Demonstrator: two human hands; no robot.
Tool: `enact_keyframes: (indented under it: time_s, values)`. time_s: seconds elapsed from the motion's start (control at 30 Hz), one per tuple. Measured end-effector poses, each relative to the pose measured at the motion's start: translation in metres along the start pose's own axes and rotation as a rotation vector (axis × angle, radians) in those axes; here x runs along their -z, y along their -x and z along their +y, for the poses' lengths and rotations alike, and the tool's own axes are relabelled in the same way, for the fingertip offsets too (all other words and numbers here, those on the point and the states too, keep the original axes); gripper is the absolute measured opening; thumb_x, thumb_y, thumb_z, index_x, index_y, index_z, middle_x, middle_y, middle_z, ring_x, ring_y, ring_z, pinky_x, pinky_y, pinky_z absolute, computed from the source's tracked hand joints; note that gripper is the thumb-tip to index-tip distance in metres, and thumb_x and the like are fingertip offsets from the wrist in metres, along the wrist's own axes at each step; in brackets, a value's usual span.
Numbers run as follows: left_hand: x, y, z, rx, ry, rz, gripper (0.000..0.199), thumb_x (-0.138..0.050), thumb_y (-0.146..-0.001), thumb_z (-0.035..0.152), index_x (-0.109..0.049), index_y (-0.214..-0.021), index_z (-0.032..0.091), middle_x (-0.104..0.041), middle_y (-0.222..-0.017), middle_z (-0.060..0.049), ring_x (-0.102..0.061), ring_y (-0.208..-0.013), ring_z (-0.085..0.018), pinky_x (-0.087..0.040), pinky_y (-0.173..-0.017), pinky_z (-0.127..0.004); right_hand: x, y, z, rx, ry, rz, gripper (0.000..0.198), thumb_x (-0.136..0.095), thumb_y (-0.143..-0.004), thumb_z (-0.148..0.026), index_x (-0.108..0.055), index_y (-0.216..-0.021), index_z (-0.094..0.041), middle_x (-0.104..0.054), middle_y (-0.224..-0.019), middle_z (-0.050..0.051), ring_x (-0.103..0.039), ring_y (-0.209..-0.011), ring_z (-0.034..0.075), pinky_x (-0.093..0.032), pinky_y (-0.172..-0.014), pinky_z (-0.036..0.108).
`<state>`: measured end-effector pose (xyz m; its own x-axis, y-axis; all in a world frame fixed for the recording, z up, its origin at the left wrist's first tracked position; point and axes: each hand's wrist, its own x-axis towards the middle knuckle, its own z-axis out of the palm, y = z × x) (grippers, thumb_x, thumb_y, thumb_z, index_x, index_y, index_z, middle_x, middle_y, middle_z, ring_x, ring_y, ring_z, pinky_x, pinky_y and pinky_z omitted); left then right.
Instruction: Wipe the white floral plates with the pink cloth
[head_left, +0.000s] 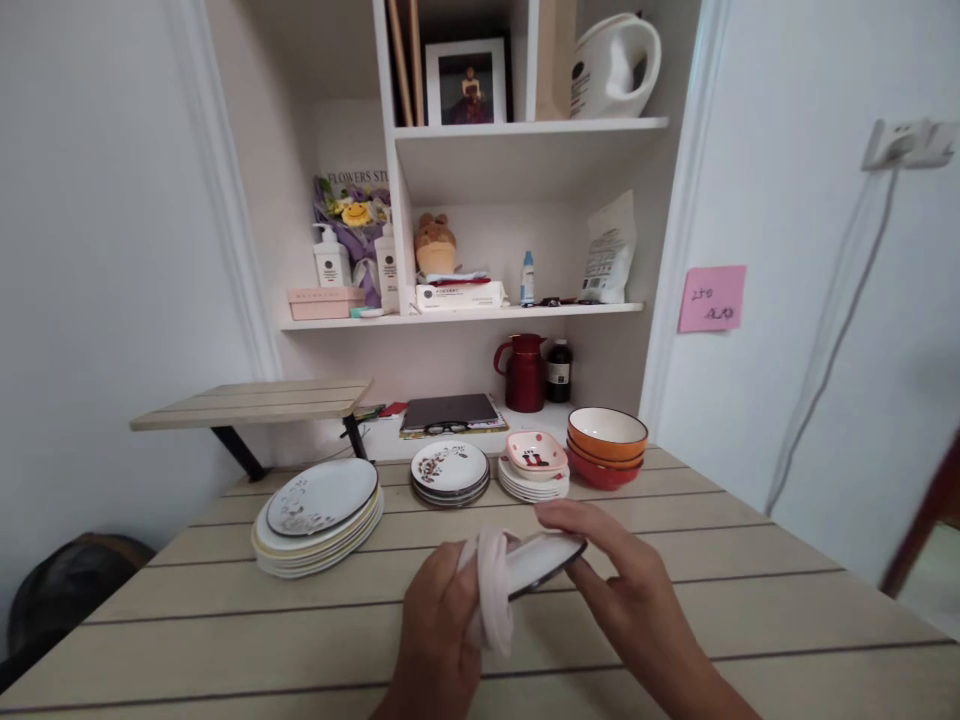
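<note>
A small white plate (546,560) with a dark rim is held tilted above the table between both hands. My left hand (442,625) is closed around a pale pinkish cloth (491,590), which folds over the plate's left edge. My right hand (626,585) grips the plate's right edge, thumb below and fingers above. Just beyond sit a stack of small floral plates (450,468) and a pink square bowl (536,455) on several small white plates (534,487). The left palm and the plate's covered part are hidden.
Large plates (319,515) are stacked at left, orange and red bowls (607,440) at back right. Behind them are a laptop (450,411), glasses (447,428), a red jug (523,375) and a dark bottle (559,372). A raised wooden shelf (251,402) overhangs the table's left rear.
</note>
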<state>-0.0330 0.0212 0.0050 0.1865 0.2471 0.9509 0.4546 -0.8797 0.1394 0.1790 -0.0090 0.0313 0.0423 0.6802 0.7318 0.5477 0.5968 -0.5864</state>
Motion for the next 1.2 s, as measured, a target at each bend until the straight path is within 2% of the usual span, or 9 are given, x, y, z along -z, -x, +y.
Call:
enact_keyframes:
  time_s: [0.07, 0.17, 0.33, 0.5, 0.63, 0.83, 0.97, 1.07, 1.2]
  values:
    - [0.004, -0.008, 0.004, -0.113, -0.038, -0.132, 0.034, -0.043, -0.091, 0.022, -0.057, -0.122, 0.023, -0.070, -0.096, -0.009, -0.067, -0.084, -0.019, -0.054, -0.070, -0.028, 0.001, 0.002, -0.004, 0.200, 0.134, -0.064, 0.035, -0.054, -0.084, -0.012, -0.066, -0.111, -0.029, -0.070, -0.111, 0.004, -0.064, -0.103, 0.020, -0.050, -0.089, 0.034]
    - [0.004, -0.019, 0.013, -0.205, -0.057, -0.186, 0.034, -0.040, -0.092, 0.020, -0.054, -0.123, 0.023, -0.068, -0.085, -0.007, -0.065, -0.075, -0.018, -0.053, -0.067, -0.029, -0.001, 0.003, -0.014, 0.302, 0.235, -0.180, 0.034, -0.055, -0.082, -0.007, -0.066, -0.107, -0.028, -0.073, -0.101, 0.003, -0.065, -0.092, 0.018, -0.049, -0.082, 0.032]
    - [0.000, -0.017, 0.016, -0.288, -0.070, -0.215, 0.033, -0.039, -0.093, 0.018, -0.052, -0.123, 0.020, -0.068, -0.088, -0.008, -0.065, -0.078, -0.018, -0.053, -0.070, -0.029, -0.002, -0.001, -0.016, 0.138, 0.291, -0.243, 0.044, -0.063, -0.069, -0.005, -0.065, -0.108, -0.026, -0.073, -0.095, 0.003, -0.065, -0.086, 0.020, -0.047, -0.078, 0.032]
    - [-0.001, -0.008, 0.008, -0.259, -0.120, -0.227, 0.033, -0.039, -0.093, 0.021, -0.052, -0.124, 0.020, -0.069, -0.092, -0.008, -0.067, -0.084, -0.018, -0.054, -0.072, -0.027, -0.006, -0.001, -0.008, 0.071, 0.249, -0.306, 0.019, -0.061, -0.067, -0.001, -0.064, -0.070, -0.020, -0.068, -0.068, 0.001, -0.061, -0.067, 0.017, -0.042, -0.065, 0.027]
    - [-0.004, -0.004, 0.001, -0.227, -0.178, -0.171, 0.037, -0.038, -0.093, 0.022, -0.049, -0.128, 0.021, -0.070, -0.098, -0.010, -0.068, -0.089, -0.020, -0.055, -0.074, -0.029, -0.011, 0.001, -0.005, -0.048, -0.012, -0.258, 0.024, -0.061, -0.070, -0.003, -0.065, -0.086, -0.021, -0.070, -0.076, -0.001, -0.062, -0.069, 0.014, -0.043, -0.064, 0.023]
    - [-0.010, 0.014, -0.017, -0.115, -0.085, -0.188, 0.048, -0.046, -0.088, 0.021, -0.045, -0.136, 0.021, -0.068, -0.115, -0.011, -0.066, -0.103, -0.022, -0.054, -0.085, -0.032, -0.015, 0.000, -0.004, -0.254, -0.363, -0.191, 0.033, -0.067, -0.068, -0.008, -0.064, -0.098, -0.022, -0.069, -0.072, -0.003, -0.062, -0.065, 0.013, -0.046, -0.062, 0.023]
    - [-0.015, 0.035, -0.036, 0.131, -0.015, -0.186, 0.048, -0.053, -0.084, 0.019, -0.051, -0.132, 0.020, -0.067, -0.121, -0.011, -0.063, -0.111, -0.024, -0.053, -0.092, -0.033, -0.019, 0.000, -0.004, -0.388, -0.639, -0.156, 0.037, -0.067, -0.067, -0.010, -0.060, -0.101, -0.022, -0.071, -0.069, -0.003, -0.067, -0.068, 0.016, -0.049, -0.068, 0.027]
    - [-0.020, 0.040, -0.035, 0.334, 0.108, -0.158, 0.046, -0.055, -0.082, 0.024, -0.056, -0.128, 0.019, -0.066, -0.122, -0.012, -0.062, -0.113, -0.025, -0.050, -0.096, -0.035, -0.020, 0.000, -0.003, -0.472, -0.678, -0.102, 0.034, -0.070, -0.064, -0.013, -0.062, -0.096, -0.021, -0.071, -0.069, -0.002, -0.066, -0.069, 0.017, -0.049, -0.068, 0.028]
    - [-0.020, 0.019, -0.014, 0.541, 0.285, -0.056, 0.041, -0.056, -0.082, 0.029, -0.062, -0.120, 0.018, -0.067, -0.118, -0.011, -0.062, -0.112, -0.026, -0.047, -0.098, -0.037, -0.020, 0.000, -0.004, -0.563, -0.616, 0.006, 0.026, -0.074, -0.061, -0.020, -0.067, -0.087, -0.020, -0.070, -0.072, 0.000, -0.065, -0.072, 0.017, -0.048, -0.067, 0.027]
